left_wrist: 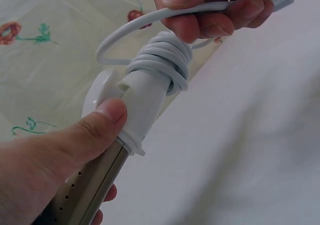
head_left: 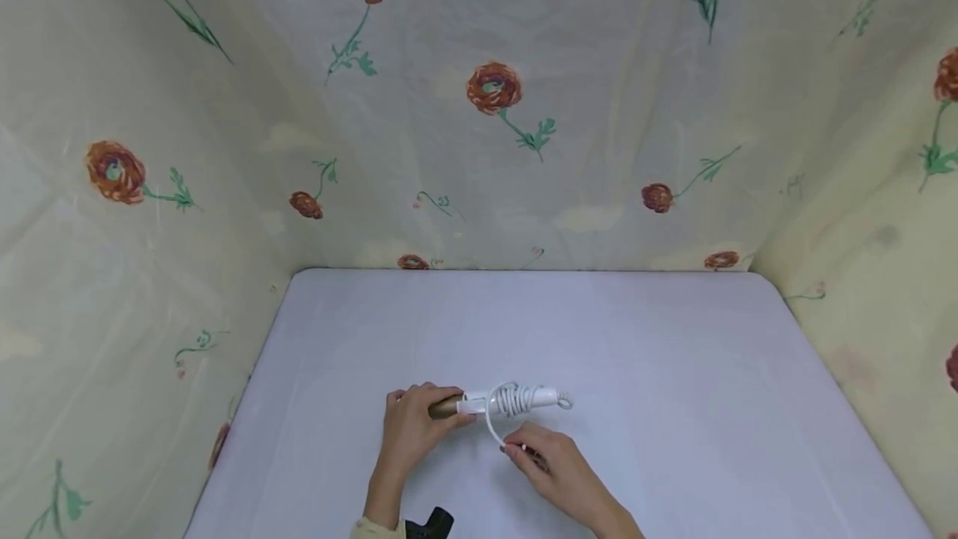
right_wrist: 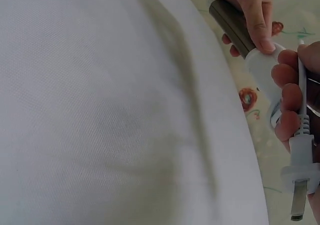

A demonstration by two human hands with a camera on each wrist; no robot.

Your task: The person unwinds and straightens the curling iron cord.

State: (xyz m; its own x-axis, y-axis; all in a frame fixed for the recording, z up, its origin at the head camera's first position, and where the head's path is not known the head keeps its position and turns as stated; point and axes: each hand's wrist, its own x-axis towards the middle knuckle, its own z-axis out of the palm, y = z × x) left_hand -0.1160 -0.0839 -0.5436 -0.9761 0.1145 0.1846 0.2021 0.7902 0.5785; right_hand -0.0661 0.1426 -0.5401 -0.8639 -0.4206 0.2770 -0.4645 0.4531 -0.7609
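My curling iron [head_left: 471,403] lies sideways over the desk [head_left: 674,373]; I can't tell whether it touches the surface. My left hand [head_left: 415,422] grips it around the brown barrel [head_left: 445,407], thumb pressed on the white part. At the opposite end of the iron, several close turns of white power cord [head_left: 515,399] circle the handle, so I judge most of the wrapping in place. On the near side of the iron, my right hand [head_left: 557,464] pinches the loose length, the plug [right_wrist: 302,157] sticking out past my fingers. That last loop and the plug remain off the handle; whether I'm winding or unwinding, this moment alone doesn't show.
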